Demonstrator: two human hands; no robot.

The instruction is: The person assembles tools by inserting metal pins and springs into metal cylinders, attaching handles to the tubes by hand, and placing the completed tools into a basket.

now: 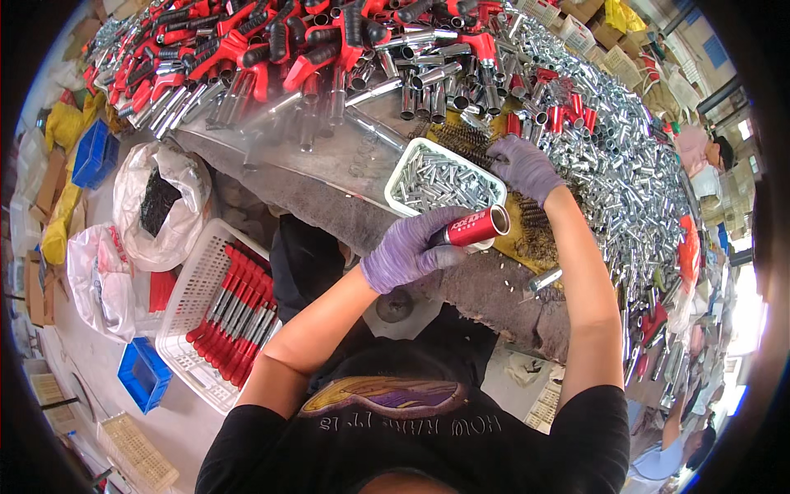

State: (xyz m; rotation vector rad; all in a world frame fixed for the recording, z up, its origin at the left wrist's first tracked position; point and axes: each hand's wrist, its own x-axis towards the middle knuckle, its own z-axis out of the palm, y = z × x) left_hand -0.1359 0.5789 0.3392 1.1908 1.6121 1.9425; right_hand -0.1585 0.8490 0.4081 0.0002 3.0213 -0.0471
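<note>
The gloved left hand [407,251] gripped a red cylindrical metal tube [471,226], fingers wrapped round it. The right hand [524,167] reached, loosely curled, among wire springs [466,138] beside a white tray of small metal pins [444,183]. Finished red-handled tools filled a white basket [216,317], while heaps of loose parts remained on the bench [329,193].

Table [346,193]: grey, worn cloth-covered top, running from 10 o'clock to 4 o'clock.
At 12 o'clock: heap of red-handled tools [271,41] with metal tubes.
At 2 to 3 o'clock: broad drift of short silver tubes [634,173], a few red sleeves [568,111] among them.
Near centre: white tray [444,179] filled with small silver tubes, resting on the cloth.
Beside the tray at 3 o'clock: dark coiled springs [535,230] on a yellow patch.
Floor at 9 o'clock: white basket [193,309] of red tools, blue bins [144,375], white sacks [164,198].
</note>
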